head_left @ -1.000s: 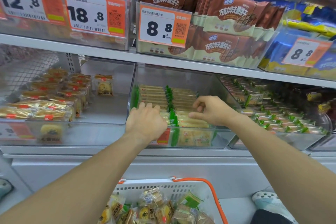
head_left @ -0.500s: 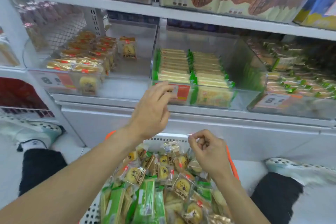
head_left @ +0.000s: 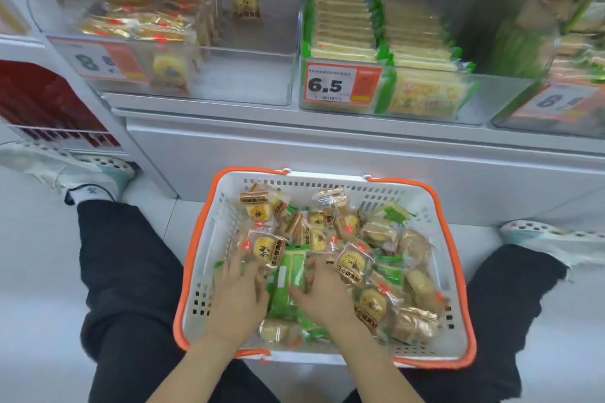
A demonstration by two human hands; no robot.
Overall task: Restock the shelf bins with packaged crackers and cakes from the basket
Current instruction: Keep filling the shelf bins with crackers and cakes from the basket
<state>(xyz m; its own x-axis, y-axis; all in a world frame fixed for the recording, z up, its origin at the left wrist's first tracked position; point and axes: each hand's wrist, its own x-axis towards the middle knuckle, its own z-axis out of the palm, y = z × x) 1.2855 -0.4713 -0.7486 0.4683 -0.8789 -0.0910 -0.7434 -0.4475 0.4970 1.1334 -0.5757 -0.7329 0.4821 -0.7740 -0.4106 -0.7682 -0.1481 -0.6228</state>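
Inside basket (head_left: 422, 203), both hands (head_left: 281, 296) palm-down

basket (head_left: 422, 206): white, orange rim, on floor | green cracker pack (head_left: 289, 275): lying atop cakes

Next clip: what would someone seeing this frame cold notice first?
The white basket with its orange rim sits on the floor between the person's knees, heaped with wrapped cakes and green cracker packs. The left hand and right hand are down in it, either side of a green cracker pack. Above, the clear bin tagged 6.5 holds neat rows of the same crackers.
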